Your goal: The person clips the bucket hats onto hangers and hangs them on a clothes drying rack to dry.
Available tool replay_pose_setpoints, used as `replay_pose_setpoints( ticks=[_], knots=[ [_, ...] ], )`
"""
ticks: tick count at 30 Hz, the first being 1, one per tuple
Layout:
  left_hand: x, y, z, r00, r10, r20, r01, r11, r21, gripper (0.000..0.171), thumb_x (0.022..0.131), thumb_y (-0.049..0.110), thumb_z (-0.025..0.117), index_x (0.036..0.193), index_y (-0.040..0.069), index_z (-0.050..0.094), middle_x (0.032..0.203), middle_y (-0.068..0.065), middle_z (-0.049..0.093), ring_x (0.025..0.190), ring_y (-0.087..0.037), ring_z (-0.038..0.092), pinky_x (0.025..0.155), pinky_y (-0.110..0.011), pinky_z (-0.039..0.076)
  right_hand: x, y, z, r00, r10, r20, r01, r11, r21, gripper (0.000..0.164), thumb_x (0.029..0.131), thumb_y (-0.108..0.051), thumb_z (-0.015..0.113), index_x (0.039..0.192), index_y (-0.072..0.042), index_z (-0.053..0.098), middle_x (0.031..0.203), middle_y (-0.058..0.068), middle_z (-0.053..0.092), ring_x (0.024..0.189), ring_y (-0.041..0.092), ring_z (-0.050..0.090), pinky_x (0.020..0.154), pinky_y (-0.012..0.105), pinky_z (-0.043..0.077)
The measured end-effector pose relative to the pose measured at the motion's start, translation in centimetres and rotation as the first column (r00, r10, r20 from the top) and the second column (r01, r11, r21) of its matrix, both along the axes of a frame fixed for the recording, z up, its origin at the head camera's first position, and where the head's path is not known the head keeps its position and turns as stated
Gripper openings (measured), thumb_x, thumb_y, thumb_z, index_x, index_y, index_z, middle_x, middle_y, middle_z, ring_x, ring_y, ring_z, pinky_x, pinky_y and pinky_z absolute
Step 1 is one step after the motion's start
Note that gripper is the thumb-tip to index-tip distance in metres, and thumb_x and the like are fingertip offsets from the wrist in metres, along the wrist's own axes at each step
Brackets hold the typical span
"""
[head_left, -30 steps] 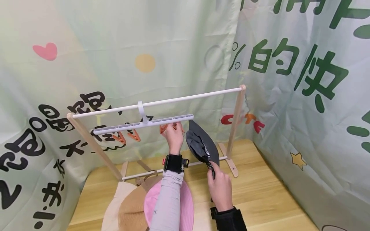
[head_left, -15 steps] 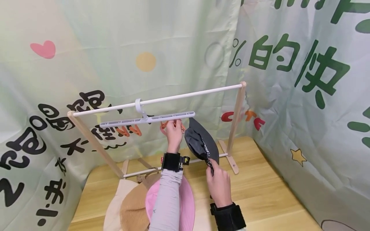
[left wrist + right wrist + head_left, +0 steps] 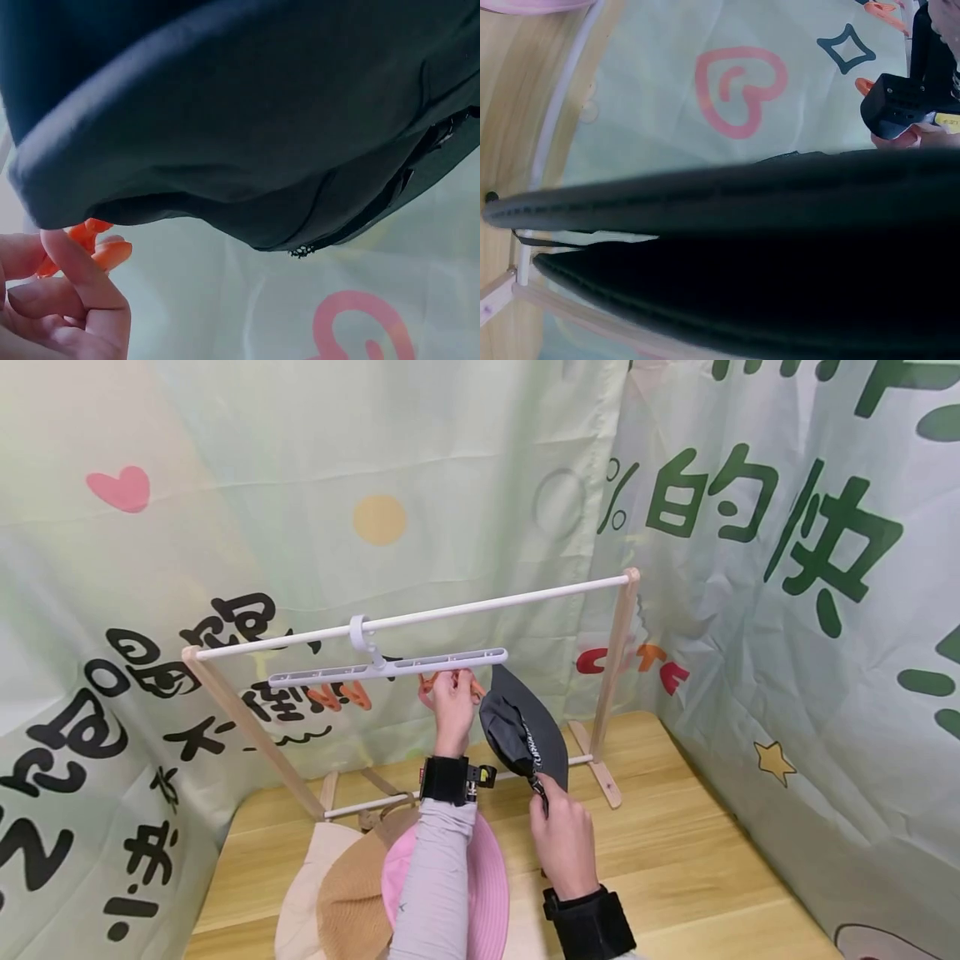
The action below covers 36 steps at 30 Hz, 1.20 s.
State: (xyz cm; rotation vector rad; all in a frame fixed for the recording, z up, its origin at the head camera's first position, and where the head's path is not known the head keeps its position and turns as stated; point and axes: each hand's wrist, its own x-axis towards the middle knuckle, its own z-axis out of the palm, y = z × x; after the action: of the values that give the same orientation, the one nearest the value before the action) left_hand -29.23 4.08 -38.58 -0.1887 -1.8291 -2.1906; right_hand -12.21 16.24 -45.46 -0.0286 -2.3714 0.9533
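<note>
The hanger (image 3: pixel 397 669) has turned a little on its rail (image 3: pixel 480 608) over the last second, its left end swinging in from the rack's left post, while both hands and the cap stay nearly in place.

The left hand (image 3: pixel 453 714) reaches up under the right half of the hanger and pinches an orange clip (image 3: pixel 112 256) between thumb and finger. The right hand (image 3: pixel 566 839), lower and further right, has its fingers curled round the strap end of a dark cap (image 3: pixel 510 727).

The cap hangs between the two hands, its long axis slanting from upper left to lower right. Its upper tip sits just below the hanger's right end, near the left hand; its lower end is in the right hand's grip. The left hand is the nearer one to the hanger. In the left wrist view the clip is right at the cap's edge, but whether it bites the cloth cannot be told.

Further out, two more clips (image 3: pixel 356 696) hang from the hanger's left half. The wooden rack (image 3: pixel 612 668) stands on the counter (image 3: pixel 675 852). Pink (image 3: pixel 491 885), brown (image 3: pixel 348 885) and cream hats (image 3: pixel 300 893) overlap in front, partly behind the left sleeve (image 3: pixel 435 877).
</note>
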Motion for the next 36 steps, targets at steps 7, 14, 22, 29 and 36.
replay_pose_setpoints(
  ticks=[7,14,22,29,36],
  knots=[
    [0.3,-0.6,-0.1,0.999,-0.045,-0.028,0.045,0.999,-0.007,0.02,0.109,0.001,0.046,0.095,0.003,0.06,0.073,-0.008,0.058,0.062,-0.01,0.053,0.06,-0.019,0.046,-0.1,-0.1,0.5,1.0,0.021,-0.009,-0.02,1.0,0.011,0.026,0.095,0.007,0.064,0.12,0.009,0.07,0.104,0.026,0.076,0.08,0.038,0.076,0.066,0.051,0.059],
    [0.5,-0.8,0.0,0.997,-0.072,-0.036,0.071,0.997,-0.024,0.018,0.11,0.003,0.045,0.1,0.002,0.061,0.071,-0.005,0.06,0.061,-0.009,0.053,0.06,-0.018,0.045,-0.4,-0.2,1.3,0.999,0.036,0.011,-0.036,0.999,0.009,0.026,0.096,0.006,0.063,0.12,0.008,0.071,0.103,0.026,0.076,0.083,0.042,0.075,0.067,0.053,0.059],
    [-0.1,-1.5,-0.7,0.993,-0.073,-0.088,0.067,0.995,-0.069,0.023,0.109,0.001,0.045,0.094,-0.002,0.061,0.07,-0.004,0.06,0.059,-0.008,0.048,0.059,-0.02,0.041,-0.2,0.2,2.2,0.998,0.053,0.037,-0.051,0.997,-0.057,0.026,0.097,0.004,0.062,0.121,0.006,0.072,0.095,0.023,0.076,0.061,0.025,0.065,0.055,0.04,0.052],
    [-0.1,-2.3,-1.0,0.979,-0.189,-0.081,0.184,0.981,-0.064,0.036,0.112,0.005,0.041,0.145,-0.006,0.053,0.08,0.0,0.061,0.059,-0.01,0.044,0.055,-0.02,0.036,-0.2,0.7,2.8,0.994,0.073,0.078,-0.061,0.986,-0.153,0.026,0.096,0.004,0.063,0.119,0.001,0.075,0.09,0.018,0.075,0.059,0.015,0.053,0.055,0.03,0.042],
    [0.1,-2.2,-1.0,0.965,-0.247,-0.087,0.244,0.969,-0.041,0.043,0.113,0.008,0.041,0.154,-0.002,0.046,0.079,0.002,0.056,0.053,-0.007,0.034,0.05,-0.019,0.03,-0.3,0.2,3.3,0.986,0.125,0.114,-0.103,0.977,-0.184,0.026,0.097,0.001,0.064,0.12,-0.003,0.076,0.093,0.017,0.076,0.052,0.011,0.045,0.05,0.027,0.037]
  ],
)
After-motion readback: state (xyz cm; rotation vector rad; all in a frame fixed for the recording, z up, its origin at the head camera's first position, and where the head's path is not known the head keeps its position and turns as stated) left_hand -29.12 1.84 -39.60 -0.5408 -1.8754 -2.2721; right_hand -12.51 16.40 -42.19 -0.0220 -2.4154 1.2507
